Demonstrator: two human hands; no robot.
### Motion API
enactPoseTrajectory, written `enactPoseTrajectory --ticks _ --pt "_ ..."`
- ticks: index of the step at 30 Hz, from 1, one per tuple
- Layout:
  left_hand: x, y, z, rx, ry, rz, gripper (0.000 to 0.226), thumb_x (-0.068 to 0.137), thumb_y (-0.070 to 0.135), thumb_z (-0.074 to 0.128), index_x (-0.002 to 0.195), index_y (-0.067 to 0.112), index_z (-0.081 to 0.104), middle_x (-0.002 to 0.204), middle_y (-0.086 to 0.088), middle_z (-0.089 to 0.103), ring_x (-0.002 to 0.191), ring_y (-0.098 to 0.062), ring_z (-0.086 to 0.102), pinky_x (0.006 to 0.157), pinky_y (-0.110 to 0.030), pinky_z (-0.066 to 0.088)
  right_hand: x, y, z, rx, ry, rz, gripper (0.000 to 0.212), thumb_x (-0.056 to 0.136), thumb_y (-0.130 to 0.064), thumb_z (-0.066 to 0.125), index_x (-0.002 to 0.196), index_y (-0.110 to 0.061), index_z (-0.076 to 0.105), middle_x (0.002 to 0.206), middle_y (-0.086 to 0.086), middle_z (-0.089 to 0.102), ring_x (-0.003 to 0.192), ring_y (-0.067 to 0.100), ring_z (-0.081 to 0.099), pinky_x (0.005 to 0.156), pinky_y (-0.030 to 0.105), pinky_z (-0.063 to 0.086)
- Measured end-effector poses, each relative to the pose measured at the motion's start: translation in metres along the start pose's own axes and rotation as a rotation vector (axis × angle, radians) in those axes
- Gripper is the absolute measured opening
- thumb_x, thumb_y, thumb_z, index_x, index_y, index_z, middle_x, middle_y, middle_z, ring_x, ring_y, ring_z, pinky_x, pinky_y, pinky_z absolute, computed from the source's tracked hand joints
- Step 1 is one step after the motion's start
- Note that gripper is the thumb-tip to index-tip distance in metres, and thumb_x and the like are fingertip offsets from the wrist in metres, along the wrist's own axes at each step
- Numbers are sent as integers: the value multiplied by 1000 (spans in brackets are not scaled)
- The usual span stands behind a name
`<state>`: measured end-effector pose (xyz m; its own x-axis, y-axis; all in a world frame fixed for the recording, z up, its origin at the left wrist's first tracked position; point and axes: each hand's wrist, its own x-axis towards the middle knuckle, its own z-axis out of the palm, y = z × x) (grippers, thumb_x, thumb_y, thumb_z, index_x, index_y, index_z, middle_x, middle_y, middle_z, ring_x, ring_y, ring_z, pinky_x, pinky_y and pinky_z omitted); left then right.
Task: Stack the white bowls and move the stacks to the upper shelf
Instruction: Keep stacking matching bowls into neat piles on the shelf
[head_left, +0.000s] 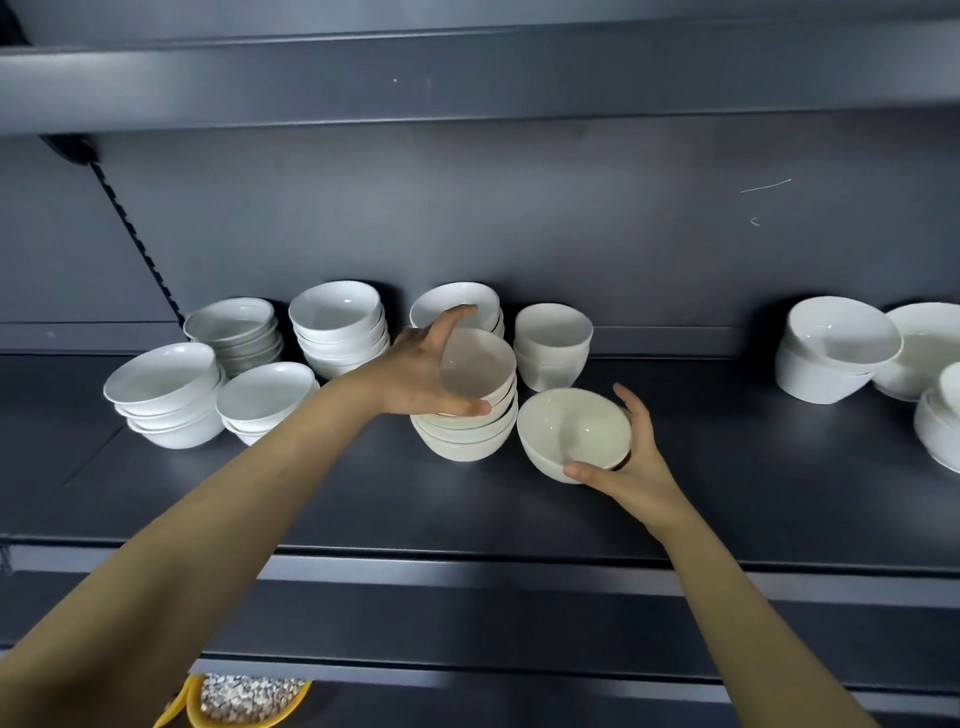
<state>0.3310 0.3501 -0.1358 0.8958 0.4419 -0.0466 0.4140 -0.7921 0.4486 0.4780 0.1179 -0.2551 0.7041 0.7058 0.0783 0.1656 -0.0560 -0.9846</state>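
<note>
A stack of several white bowls (470, 415) stands in the middle of the dark shelf (727, 493). My left hand (421, 371) grips the top bowl of that stack, thumb at the near rim and fingers over the far rim. Just right of it, my right hand (631, 467) holds a single white bowl (571, 434) from its right side, tilted toward me and low over the shelf. The upper shelf (467, 88) runs across the top of the view.
More white bowl stacks stand at the left (163, 395), (262, 400), at the back (231, 332), (337, 327), (553, 345), and at the right end (836, 348). A yellow dish of grains (244, 701) shows below the shelf front.
</note>
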Motion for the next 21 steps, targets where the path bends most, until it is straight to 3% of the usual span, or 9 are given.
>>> enactPoseTrajectory --ticks 5,10,15,18,20,21 --pt "4 -3 -3 -14 -49 -11 111 59 66 74 141 56 0 145 -7 31 138 -22 24 110 -43 33 1 3 -2 -26 14 -10 108 63 -16 91 142 -50 24 131 -25 45 122 6 49 99 30 46" --pt "6 -4 -5 33 -91 -2 111 67 62 76 145 53 -2 152 -7 24 142 -22 20 110 -41 32 2 1 -2 -29 19 -12 108 64 -15 90 144 -46 25 129 -26 46 120 3 50 98 29 46" --pt "-1 -14 -1 -58 -36 42 119 64 60 80 148 52 -5 162 9 -14 149 -14 -4 120 -40 15 1 -2 -2 -36 13 -16 111 64 -15 91 142 -49 20 135 -20 43 121 1 48 98 26 44" --pt "-13 -31 8 -250 47 65 123 61 59 83 150 47 -1 162 12 0 148 -7 7 120 -37 17 -1 -4 -1 -38 11 -22 117 64 -11 90 145 -47 14 134 -21 40 118 -3 47 98 23 41" --pt "-21 -40 17 -416 100 90 127 61 51 87 151 40 -2 150 27 19 137 16 18 118 -31 21 -2 -4 0 -48 -4 -25 122 63 -12 91 148 -46 11 139 -17 38 121 0 46 97 22 39" --pt "-26 -43 23 -479 110 85 128 64 42 88 152 36 -6 143 36 19 129 27 17 115 -25 21 -2 -3 0 -55 -5 -27 124 62 -13 92 149 -47 10 140 -17 37 123 2 45 98 23 38"
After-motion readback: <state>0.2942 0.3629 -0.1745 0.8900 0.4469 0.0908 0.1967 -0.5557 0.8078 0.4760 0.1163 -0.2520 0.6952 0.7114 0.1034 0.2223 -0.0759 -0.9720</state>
